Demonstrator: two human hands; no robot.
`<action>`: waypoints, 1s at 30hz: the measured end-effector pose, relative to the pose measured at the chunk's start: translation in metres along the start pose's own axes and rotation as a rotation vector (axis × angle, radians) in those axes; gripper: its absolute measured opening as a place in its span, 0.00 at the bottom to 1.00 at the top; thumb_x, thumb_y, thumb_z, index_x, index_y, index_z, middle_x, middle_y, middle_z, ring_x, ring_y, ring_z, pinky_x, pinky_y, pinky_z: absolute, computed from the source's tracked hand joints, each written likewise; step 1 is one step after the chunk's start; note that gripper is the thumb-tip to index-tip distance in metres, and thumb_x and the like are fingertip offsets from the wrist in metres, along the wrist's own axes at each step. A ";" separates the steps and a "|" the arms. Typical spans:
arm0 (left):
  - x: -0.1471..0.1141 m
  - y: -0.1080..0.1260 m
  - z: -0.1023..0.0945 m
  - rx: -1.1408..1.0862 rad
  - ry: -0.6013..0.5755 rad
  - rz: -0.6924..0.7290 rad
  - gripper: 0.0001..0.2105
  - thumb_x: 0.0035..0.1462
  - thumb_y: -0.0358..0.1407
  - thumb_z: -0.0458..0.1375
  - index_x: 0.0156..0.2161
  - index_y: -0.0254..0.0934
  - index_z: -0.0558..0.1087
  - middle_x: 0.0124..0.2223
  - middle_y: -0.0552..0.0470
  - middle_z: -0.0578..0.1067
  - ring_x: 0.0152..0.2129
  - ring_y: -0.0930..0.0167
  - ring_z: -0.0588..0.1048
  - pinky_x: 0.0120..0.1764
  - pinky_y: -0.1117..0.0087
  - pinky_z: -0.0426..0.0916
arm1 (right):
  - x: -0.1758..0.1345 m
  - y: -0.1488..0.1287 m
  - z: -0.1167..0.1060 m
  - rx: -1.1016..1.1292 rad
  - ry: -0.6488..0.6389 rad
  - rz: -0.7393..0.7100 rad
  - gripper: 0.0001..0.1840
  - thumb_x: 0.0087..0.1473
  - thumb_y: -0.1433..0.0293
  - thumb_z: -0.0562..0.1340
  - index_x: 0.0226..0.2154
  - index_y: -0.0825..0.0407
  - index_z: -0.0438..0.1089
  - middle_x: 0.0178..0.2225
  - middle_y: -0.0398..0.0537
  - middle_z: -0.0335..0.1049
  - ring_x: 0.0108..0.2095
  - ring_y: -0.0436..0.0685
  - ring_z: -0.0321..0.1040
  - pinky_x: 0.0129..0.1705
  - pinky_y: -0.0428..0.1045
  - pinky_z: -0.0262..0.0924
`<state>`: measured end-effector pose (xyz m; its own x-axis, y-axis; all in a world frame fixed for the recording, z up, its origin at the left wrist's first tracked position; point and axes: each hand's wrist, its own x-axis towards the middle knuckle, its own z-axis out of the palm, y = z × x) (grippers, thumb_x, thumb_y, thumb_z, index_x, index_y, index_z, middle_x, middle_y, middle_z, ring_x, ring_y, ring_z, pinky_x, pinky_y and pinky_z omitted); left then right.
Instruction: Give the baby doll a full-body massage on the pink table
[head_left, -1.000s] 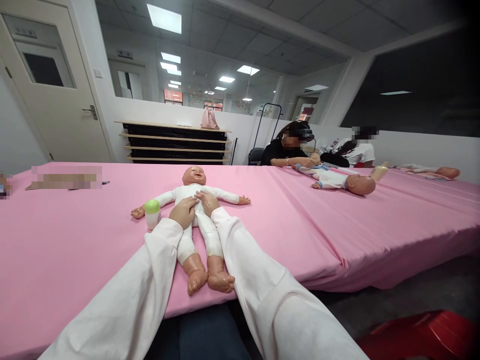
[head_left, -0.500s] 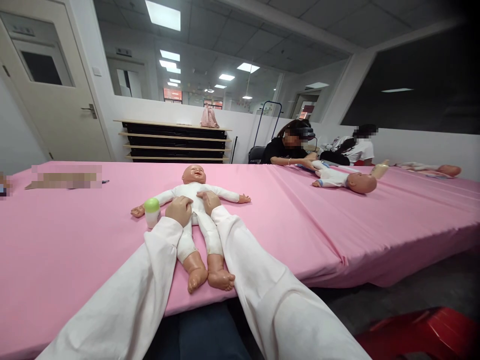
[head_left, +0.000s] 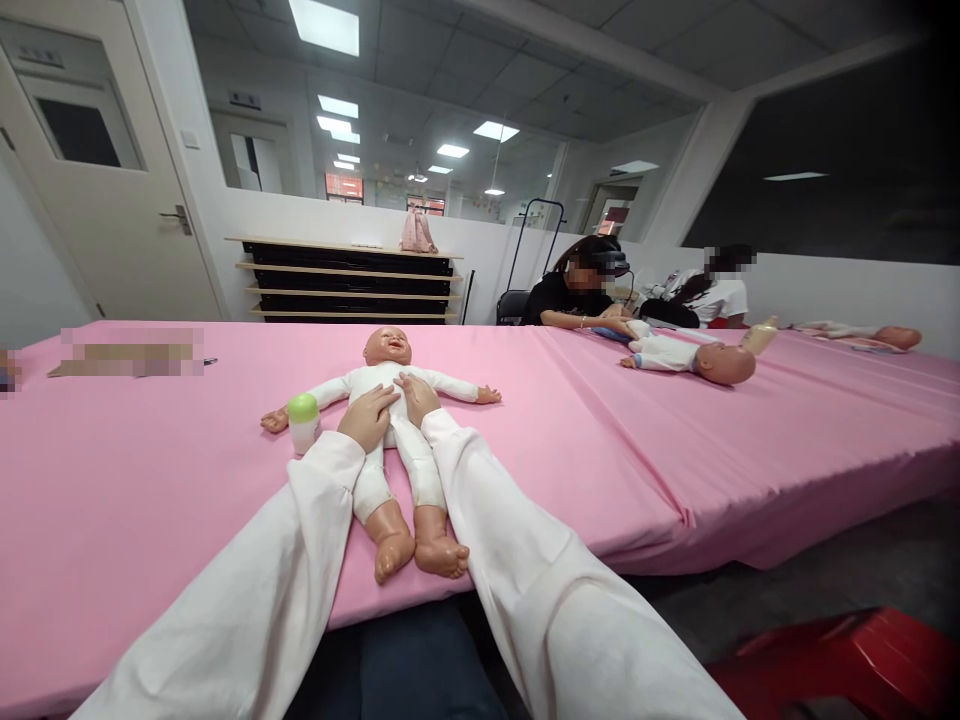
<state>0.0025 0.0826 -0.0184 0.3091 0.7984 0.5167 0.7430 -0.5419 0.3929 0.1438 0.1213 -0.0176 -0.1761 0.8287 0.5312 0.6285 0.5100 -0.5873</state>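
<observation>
A baby doll (head_left: pixel 386 378) with a white cloth body lies on its back, head away from me and feet near the table's front edge. My left hand (head_left: pixel 369 418) rests flat on its belly, fingers stretched toward the middle. On the other side of the belly lies my right hand (head_left: pixel 417 398), fingers extended up toward the chest. Both hands hold nothing, and their fingertips are close together but apart. Beside my left wrist stands a small white bottle with a green cap (head_left: pixel 304 424), near the doll's arm.
A pink cloth (head_left: pixel 570 480) covers the table. Across it, a person in black (head_left: pixel 570 290) handles a second doll (head_left: pixel 675 356), with a pale bottle (head_left: pixel 760 336) beside it. Another person in white (head_left: pixel 724 295) sits behind. A red stool (head_left: pixel 862 665) stands at lower right.
My left hand's fingers, earlier curled at the belly's side, now stretch inward across it. The right hand's fingers have shifted slightly up the chest. The doll stays in place.
</observation>
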 end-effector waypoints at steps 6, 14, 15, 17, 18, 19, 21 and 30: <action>-0.001 0.002 -0.001 0.014 -0.003 -0.110 0.20 0.56 0.31 0.43 0.53 0.37 0.67 0.59 0.50 0.61 0.58 0.65 0.56 0.59 0.58 0.53 | 0.001 0.003 0.002 -0.011 0.015 0.006 0.27 0.62 0.64 0.39 0.44 0.54 0.70 0.52 0.49 0.63 0.56 0.55 0.56 0.59 0.54 0.49; -0.002 0.002 -0.002 0.017 0.076 -0.093 0.18 0.54 0.31 0.47 0.49 0.36 0.70 0.54 0.50 0.67 0.54 0.66 0.63 0.57 0.61 0.57 | 0.002 0.009 0.003 0.020 0.027 -0.197 0.29 0.61 0.59 0.39 0.39 0.54 0.72 0.47 0.50 0.68 0.52 0.54 0.61 0.57 0.52 0.53; -0.003 0.002 -0.003 0.026 0.089 -0.087 0.17 0.54 0.32 0.47 0.48 0.36 0.71 0.53 0.49 0.68 0.53 0.66 0.64 0.57 0.61 0.58 | 0.002 0.009 0.003 0.022 0.024 -0.200 0.30 0.61 0.59 0.39 0.39 0.54 0.72 0.47 0.50 0.68 0.52 0.54 0.61 0.56 0.52 0.53; -0.004 0.002 -0.004 0.049 0.117 -0.058 0.16 0.53 0.31 0.48 0.45 0.35 0.72 0.50 0.48 0.71 0.50 0.66 0.67 0.55 0.62 0.61 | 0.002 0.008 0.003 0.020 0.006 -0.192 0.30 0.61 0.59 0.39 0.40 0.55 0.72 0.47 0.51 0.68 0.53 0.54 0.61 0.57 0.52 0.53; -0.004 0.002 -0.005 0.059 0.128 -0.035 0.16 0.53 0.31 0.47 0.43 0.35 0.73 0.49 0.47 0.72 0.49 0.67 0.68 0.54 0.62 0.62 | 0.002 0.007 0.002 0.015 -0.004 -0.183 0.30 0.62 0.60 0.39 0.41 0.55 0.72 0.47 0.51 0.68 0.53 0.54 0.61 0.57 0.53 0.52; -0.005 0.002 -0.005 0.061 0.132 -0.009 0.15 0.53 0.31 0.47 0.42 0.34 0.74 0.47 0.47 0.73 0.48 0.67 0.69 0.53 0.63 0.63 | 0.002 0.006 0.001 0.009 -0.015 -0.168 0.29 0.62 0.61 0.39 0.41 0.55 0.72 0.48 0.51 0.68 0.53 0.54 0.60 0.57 0.53 0.52; -0.005 0.001 -0.005 0.044 0.121 0.042 0.15 0.53 0.31 0.46 0.40 0.34 0.74 0.46 0.47 0.73 0.47 0.68 0.69 0.53 0.64 0.63 | 0.001 0.003 0.000 -0.008 -0.034 -0.128 0.28 0.62 0.64 0.39 0.42 0.55 0.71 0.49 0.50 0.67 0.54 0.54 0.60 0.57 0.52 0.52; 0.003 -0.005 0.004 -0.008 -0.035 -0.238 0.24 0.57 0.40 0.47 0.58 0.35 0.59 0.62 0.46 0.53 0.60 0.59 0.50 0.59 0.51 0.49 | 0.002 -0.007 0.000 -0.204 -0.052 0.152 0.23 0.59 0.63 0.50 0.55 0.54 0.59 0.60 0.52 0.49 0.61 0.58 0.46 0.61 0.58 0.43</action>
<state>0.0020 0.0887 -0.0224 0.1467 0.9125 0.3820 0.7928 -0.3394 0.5063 0.1389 0.1190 -0.0124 -0.1027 0.9058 0.4111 0.7899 0.3255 -0.5197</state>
